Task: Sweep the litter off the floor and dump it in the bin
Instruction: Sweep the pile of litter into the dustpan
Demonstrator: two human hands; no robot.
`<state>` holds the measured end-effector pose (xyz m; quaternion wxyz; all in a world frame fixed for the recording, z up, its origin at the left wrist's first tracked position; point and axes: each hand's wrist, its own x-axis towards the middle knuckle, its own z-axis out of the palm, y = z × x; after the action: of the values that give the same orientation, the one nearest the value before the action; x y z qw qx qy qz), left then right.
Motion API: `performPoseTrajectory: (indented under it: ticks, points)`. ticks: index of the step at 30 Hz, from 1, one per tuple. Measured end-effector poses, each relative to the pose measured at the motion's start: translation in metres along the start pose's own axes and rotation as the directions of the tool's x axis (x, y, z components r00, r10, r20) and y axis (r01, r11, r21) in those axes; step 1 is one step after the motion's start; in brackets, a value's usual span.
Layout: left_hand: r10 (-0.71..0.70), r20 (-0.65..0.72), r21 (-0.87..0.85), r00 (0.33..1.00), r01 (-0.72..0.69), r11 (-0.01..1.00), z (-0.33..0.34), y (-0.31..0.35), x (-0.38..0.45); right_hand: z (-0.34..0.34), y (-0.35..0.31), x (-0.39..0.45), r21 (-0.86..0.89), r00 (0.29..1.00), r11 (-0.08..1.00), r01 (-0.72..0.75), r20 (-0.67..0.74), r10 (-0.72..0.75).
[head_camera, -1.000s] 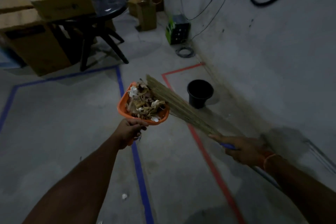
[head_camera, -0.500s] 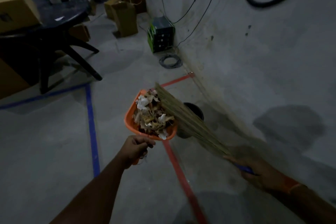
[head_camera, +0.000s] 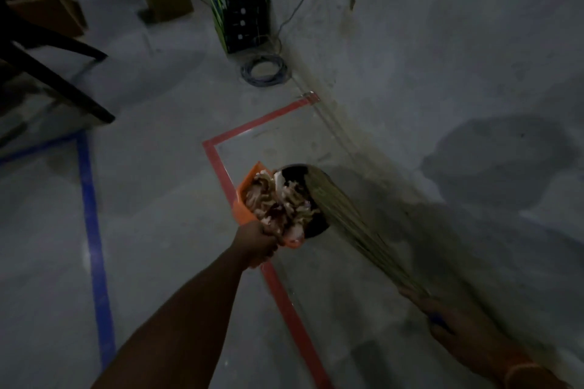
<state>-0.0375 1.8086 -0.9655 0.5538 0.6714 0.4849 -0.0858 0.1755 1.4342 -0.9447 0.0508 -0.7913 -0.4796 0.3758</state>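
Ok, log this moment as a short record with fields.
left hand: grips the dustpan handle
dustpan: orange, tipped over the bin, litter still heaped in it
right hand: holds the broom
broom: bristle tip over the bin mouth
bin: black, inside the red tape, near the wall

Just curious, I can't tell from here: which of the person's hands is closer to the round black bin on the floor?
Left. The left hand grips the orange dustpan beside the round black bin; the right hand holds the straw broom farther back.
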Motion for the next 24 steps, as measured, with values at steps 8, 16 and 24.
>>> performPoseTrajectory:
  ticks: [8, 16, 24]
  points:
    - [-0.109, 0.034, 0.078, 0.993, 0.106, 0.991, -0.003, 0.060, 0.006, -0.030, -0.025, -0.013, 0.055, 0.987, 0.987, -0.154, 0.045, 0.152]
    - [-0.127, -0.001, 0.247, 0.992, 0.123, 0.961, -0.024, 0.097, -0.003, -0.048, -0.051, -0.021, 0.098, 0.983, 0.979, -0.177, 0.066, 0.171]
    - [-0.114, -0.057, 0.335, 0.992, 0.127, 0.934, -0.041, 0.105, -0.014, -0.044, -0.059, -0.026, 0.095, 0.981, 0.978, -0.186, 0.064, 0.181]
